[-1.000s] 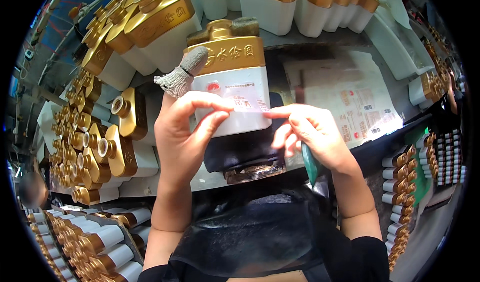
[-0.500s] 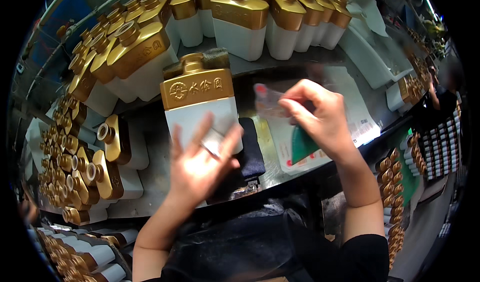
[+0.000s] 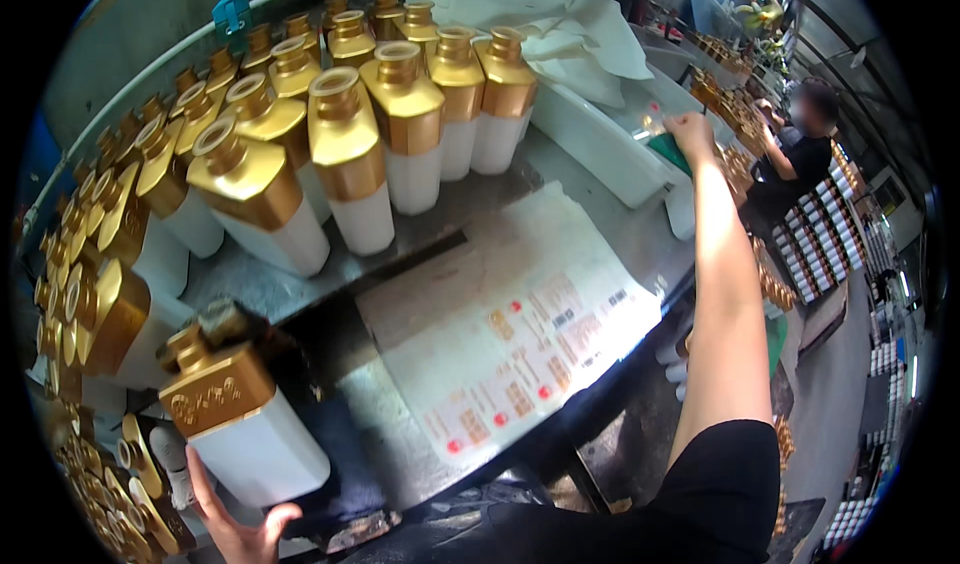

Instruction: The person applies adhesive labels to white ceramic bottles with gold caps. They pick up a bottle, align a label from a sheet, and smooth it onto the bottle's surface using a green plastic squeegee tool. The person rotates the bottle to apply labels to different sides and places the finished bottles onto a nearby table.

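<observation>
While the left hand [image 3: 240, 541] bears against the lower part of the bottle [image 3: 265, 451], the right hand [image 3: 692, 136] is extended far to the right, above the white tray [image 3: 600, 148].

Left hand: the fingers are spread wide from the thumb. One bare finger lies along the left side of the bottle; the thumb is beside its base. A grey knitted finger sleeve [image 3: 172, 454] is just left of the bottle. The hand does not enclose the bottle.

Right hand: the fingers are curled closed around a green tool [image 3: 668, 151], which projects below the hand. Whether the fingertips also pinch anything else cannot be determined at this scale.

Bottle: located at the lower left of the worktop [image 3: 465, 204], tilted, with a gold neck and shoulder above a plain white body. Dark cloth [image 3: 350, 454] adjoins its right side.

Surroundings: a sheet of printed labels [image 3: 480, 304] lies between the bottle and the right arm. Upright gold-and-white bottles [image 3: 345, 164] stand behind it. Loose white sheets [image 3: 545, 19] overlap the tray. A co-worker [image 3: 795, 154] is beyond the tray.
</observation>
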Demonstrator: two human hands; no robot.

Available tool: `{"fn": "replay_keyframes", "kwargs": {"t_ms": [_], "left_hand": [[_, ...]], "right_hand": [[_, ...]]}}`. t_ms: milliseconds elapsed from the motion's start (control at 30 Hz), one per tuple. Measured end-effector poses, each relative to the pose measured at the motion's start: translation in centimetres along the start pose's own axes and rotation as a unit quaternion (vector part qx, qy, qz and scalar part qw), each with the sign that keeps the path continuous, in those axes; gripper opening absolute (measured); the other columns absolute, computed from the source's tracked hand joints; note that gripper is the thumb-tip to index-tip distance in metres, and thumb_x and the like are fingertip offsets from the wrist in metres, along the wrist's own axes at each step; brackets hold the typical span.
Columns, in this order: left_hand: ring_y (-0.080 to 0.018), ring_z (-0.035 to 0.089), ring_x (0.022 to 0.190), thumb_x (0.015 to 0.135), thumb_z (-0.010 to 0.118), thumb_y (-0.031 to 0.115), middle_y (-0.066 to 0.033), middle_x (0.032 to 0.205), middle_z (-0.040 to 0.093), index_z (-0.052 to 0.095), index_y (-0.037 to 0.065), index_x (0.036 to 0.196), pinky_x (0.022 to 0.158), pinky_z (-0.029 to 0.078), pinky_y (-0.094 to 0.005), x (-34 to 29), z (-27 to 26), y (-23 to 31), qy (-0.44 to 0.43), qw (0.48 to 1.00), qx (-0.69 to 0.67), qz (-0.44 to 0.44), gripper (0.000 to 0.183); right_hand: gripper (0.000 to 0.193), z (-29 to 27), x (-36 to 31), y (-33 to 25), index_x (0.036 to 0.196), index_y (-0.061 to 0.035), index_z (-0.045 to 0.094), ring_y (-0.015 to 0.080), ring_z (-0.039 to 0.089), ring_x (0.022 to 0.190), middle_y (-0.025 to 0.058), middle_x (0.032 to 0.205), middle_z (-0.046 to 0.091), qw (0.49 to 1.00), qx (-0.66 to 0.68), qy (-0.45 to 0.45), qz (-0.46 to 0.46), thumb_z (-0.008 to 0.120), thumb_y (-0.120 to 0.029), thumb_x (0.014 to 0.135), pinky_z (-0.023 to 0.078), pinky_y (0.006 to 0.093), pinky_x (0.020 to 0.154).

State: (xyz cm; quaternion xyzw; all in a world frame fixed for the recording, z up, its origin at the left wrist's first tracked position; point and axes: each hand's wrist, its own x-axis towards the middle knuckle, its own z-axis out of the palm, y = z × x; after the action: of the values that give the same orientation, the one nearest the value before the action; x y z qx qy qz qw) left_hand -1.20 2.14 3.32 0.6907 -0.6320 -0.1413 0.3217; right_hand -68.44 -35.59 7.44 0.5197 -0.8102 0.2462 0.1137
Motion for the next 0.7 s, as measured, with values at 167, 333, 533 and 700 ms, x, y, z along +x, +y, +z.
{"fn": "replay_keyframes", "kwargs": {"t_ms": [167, 333, 533, 700], "left_hand": [[-0.0338, 0.039, 0.136, 0.077, 0.077, 0.036, -0.0217, 0.147, 0.039, 0.03, 0.005, 0.152, 0.115, 0.027, -0.0477, -0.7, 2.5, 0.2, 0.076, 0.995, -0.012, -0.068, 0.094], [-0.0272, 0.052, 0.109, 0.056, 0.086, 0.009, -0.0159, 0.134, 0.054, 0.028, 0.001, 0.153, 0.1, 0.04, -0.0355, -0.7, 2.8, -0.9, 0.099, 0.993, 0.015, -0.069, 0.113], [-0.0297, 0.053, 0.111, 0.059, 0.084, 0.007, -0.0163, 0.139, 0.053, 0.028, 0.006, 0.154, 0.099, 0.042, -0.0383, -1.5, 2.4, 2.0, 0.104, 0.988, 0.086, -0.076, 0.109], [-0.0276, 0.057, 0.103, 0.057, 0.09, 0.009, -0.0151, 0.13, 0.057, 0.032, 0.013, 0.154, 0.095, 0.046, -0.0374, -0.1, 2.8, 0.4, 0.102, 0.994, 0.009, -0.022, 0.113]], "right_hand": [[0.057, 8.5, 8.6, 5.9, 0.119, -0.0049, 0.065, 0.0344, 0.061, 0.115, 0.0195, 0.116, 0.067, 0.98, -0.167, -0.106, 0.027, 0.078, -0.038, 0.074, 0.049, 0.043, 0.097], [0.043, 13.2, 9.7, 11.1, 0.112, -0.0016, 0.065, 0.0401, 0.064, 0.105, 0.0233, 0.111, 0.067, 0.971, -0.216, -0.092, -0.042, 0.07, -0.029, 0.08, 0.052, 0.0489, 0.088], [0.025, 6.0, 8.8, 4.2, 0.107, -0.0072, 0.062, 0.0441, 0.063, 0.102, 0.0214, 0.111, 0.066, 0.971, -0.231, 0.03, -0.057, 0.051, -0.027, 0.096, 0.052, 0.0545, 0.08], [0.029, -5.5, 0.9, -0.6, 0.112, -0.0084, 0.062, 0.0402, 0.065, 0.095, 0.0207, 0.102, 0.067, 0.955, -0.215, 0.055, -0.195, 0.051, -0.032, 0.099, 0.051, 0.0473, 0.076]]}}
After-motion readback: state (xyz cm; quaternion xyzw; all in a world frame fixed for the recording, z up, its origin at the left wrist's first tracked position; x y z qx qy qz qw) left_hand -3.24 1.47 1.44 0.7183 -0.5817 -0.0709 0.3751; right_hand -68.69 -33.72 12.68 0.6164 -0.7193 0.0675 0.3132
